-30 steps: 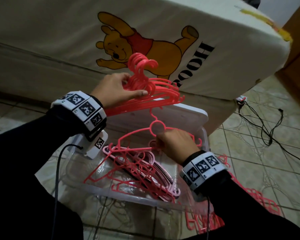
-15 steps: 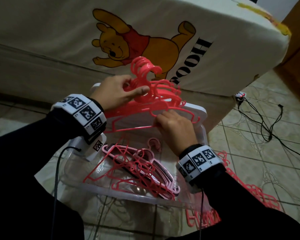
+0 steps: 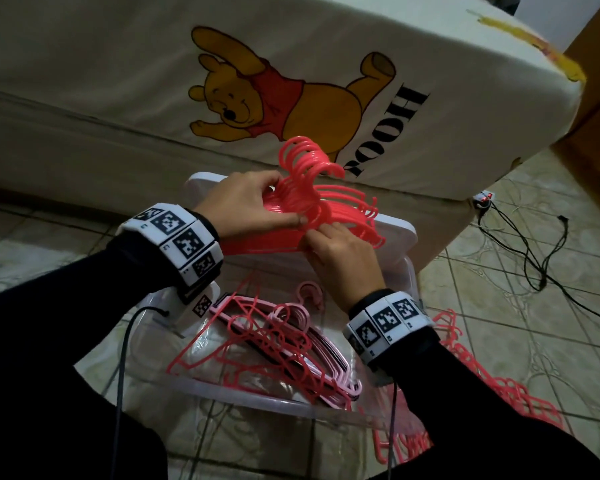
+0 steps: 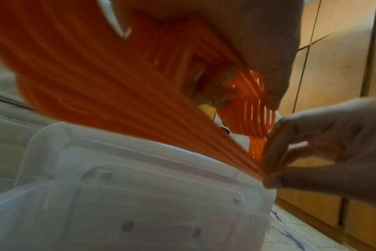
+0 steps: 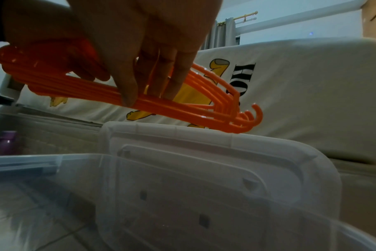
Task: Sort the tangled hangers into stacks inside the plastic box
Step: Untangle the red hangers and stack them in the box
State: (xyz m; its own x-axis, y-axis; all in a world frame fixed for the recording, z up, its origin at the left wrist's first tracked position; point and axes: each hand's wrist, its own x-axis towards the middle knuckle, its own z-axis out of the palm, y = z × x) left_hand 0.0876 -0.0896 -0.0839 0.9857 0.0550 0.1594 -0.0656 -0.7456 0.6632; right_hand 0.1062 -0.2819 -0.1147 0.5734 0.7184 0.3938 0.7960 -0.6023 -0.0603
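Head view: a stack of coral hangers (image 3: 326,209) is held above the clear plastic box (image 3: 274,405), left hand (image 3: 246,206) clasping its necks, right hand (image 3: 340,254) pinching the lower bars. More hangers (image 3: 278,344) lie tangled inside; the white lid (image 3: 395,233) leans behind, against the mattress (image 3: 465,109).

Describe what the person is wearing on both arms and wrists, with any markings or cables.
Both arms wear long black sleeves. The left hand and right hand are bare. Each wrist carries a white band of square black-and-white coded markers; the right wrist's band matches. A white tagged unit hangs under the left wrist, trailing a dark cable.
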